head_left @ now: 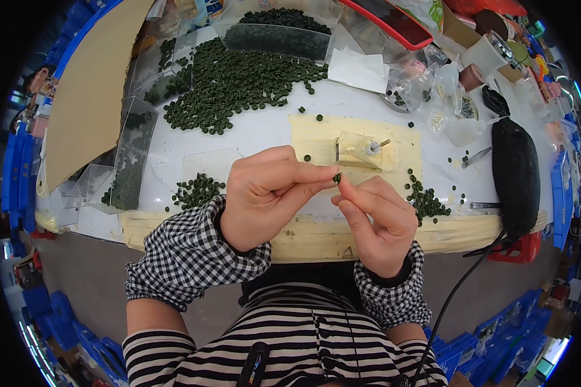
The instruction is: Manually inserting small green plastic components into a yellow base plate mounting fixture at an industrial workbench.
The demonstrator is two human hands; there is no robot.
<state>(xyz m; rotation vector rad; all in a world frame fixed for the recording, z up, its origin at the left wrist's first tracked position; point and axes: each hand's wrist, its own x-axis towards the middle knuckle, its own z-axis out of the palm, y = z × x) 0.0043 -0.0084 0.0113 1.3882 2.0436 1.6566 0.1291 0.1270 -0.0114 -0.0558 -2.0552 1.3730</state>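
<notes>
A small dark green round piece, button-like, is pinched between the thumb and forefinger of my left hand. The fingertips of my right hand meet the same piece from the other side, its fingers curled. Just beyond my hands stands a small block wrapped in yellowish tape, with a thin pin sticking out of it. A loose pile of green pieces lies beside my left wrist. Another small pile lies to the right of my right hand.
A large heap of green pieces spreads across the back left, beside clear bins and cardboard. White paper and a red-edged phone lie at the back. At right are a black pouch, tweezers and plastic bags.
</notes>
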